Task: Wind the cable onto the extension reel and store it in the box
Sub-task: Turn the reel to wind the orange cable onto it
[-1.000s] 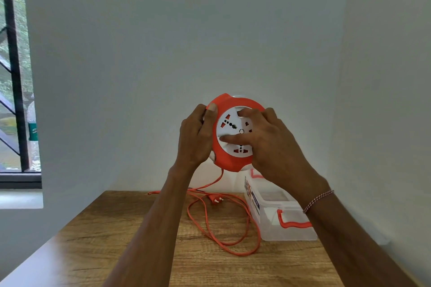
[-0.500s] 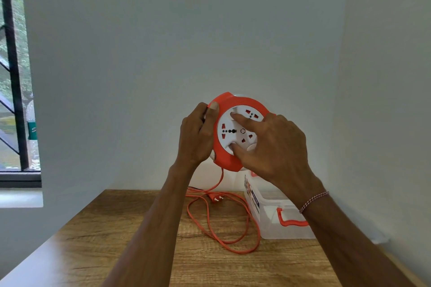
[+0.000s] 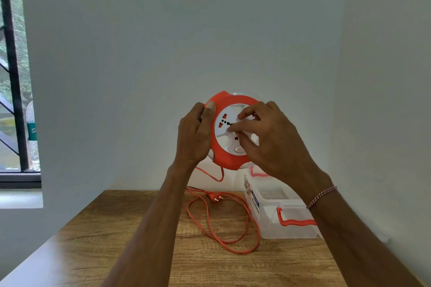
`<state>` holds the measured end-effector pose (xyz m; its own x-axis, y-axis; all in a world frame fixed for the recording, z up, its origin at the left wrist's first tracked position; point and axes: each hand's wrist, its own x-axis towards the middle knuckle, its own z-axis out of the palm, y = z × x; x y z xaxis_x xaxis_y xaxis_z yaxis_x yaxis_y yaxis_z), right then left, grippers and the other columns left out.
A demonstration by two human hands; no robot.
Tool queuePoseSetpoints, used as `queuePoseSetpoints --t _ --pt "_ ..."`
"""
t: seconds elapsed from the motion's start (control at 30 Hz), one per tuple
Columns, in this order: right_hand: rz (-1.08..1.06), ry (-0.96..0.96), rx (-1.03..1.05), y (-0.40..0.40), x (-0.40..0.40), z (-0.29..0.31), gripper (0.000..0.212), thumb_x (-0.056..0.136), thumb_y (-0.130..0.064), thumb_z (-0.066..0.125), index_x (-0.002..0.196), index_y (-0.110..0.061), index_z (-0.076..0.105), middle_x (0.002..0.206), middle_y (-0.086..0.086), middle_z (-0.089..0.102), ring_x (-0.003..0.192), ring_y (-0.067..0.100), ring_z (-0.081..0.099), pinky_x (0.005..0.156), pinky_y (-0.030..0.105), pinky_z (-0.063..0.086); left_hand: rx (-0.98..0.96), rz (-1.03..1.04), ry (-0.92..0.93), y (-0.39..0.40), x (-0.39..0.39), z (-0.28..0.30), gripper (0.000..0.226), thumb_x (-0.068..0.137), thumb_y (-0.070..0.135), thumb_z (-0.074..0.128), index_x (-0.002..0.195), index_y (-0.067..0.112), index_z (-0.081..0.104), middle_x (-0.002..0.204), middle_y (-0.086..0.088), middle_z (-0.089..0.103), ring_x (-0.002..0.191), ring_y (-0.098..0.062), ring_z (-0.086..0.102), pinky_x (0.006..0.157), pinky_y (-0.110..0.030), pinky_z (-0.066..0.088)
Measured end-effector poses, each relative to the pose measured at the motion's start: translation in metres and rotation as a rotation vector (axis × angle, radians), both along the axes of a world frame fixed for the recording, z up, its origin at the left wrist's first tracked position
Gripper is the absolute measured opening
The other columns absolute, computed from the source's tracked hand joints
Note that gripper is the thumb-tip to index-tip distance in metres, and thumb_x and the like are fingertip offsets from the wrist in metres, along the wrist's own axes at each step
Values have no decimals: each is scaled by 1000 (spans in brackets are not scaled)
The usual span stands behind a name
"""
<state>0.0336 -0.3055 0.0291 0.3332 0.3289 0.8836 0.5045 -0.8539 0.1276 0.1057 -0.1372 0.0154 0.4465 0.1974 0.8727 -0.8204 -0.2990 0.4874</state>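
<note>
I hold a round orange extension reel [image 3: 225,158] with a white socket face upright above the table. My left hand [image 3: 193,135] grips its left rim, thumb on the orange edge. My right hand [image 3: 268,140] presses its fingertips on the white socket face and covers the reel's right half. An orange cable [image 3: 233,242] hangs from the reel's bottom and lies in loose loops on the wooden table [image 3: 116,251]. Its plug [image 3: 215,198] rests near the wall. A clear plastic box [image 3: 286,230] with orange handles stands open to the right of the loops.
White walls close in at the back and right, with the box near the right wall. A barred window [image 3: 14,77] is at the far left. The table's left edge runs diagonally toward me.
My right hand's fingers have turned on the white face, and its sockets have rotated. The cable loops on the table have shrunk and shifted toward the reel. The left hand kept its grip.
</note>
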Motion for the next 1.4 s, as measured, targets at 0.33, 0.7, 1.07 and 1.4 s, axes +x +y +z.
queuePoseSetpoints --t 0.33,0.7,1.07,1.4 --pt "-228 166 -214 8 -6 -2 53 68 -35 80 118 -37 64 135 10 51 120 34 45 97 49 42 38 37 -15 -1 2 -1 40 96 47 39 99 14 61 84 13 68 73 -6 69 61 -17 56" --pt "-215 33 59 6 4 -13 62 77 -62 60 132 -35 51 118 10 66 98 29 64 83 41 53 38 28 -19 -1 2 -2 40 97 48 40 90 14 60 74 8 68 64 -11 67 56 -24 58" --pt "-148 44 120 5 3 -6 58 79 -60 61 121 -20 63 114 9 68 97 28 63 81 39 53 39 28 -15 -1 3 -2 37 95 49 39 96 18 60 80 18 67 71 -4 68 57 -13 53" --pt "-96 191 -111 6 -5 -1 42 71 -24 81 111 -29 69 136 10 52 124 32 45 98 47 43 31 29 -13 0 3 0 45 94 51 38 97 13 62 80 12 68 70 -7 68 61 -20 58"
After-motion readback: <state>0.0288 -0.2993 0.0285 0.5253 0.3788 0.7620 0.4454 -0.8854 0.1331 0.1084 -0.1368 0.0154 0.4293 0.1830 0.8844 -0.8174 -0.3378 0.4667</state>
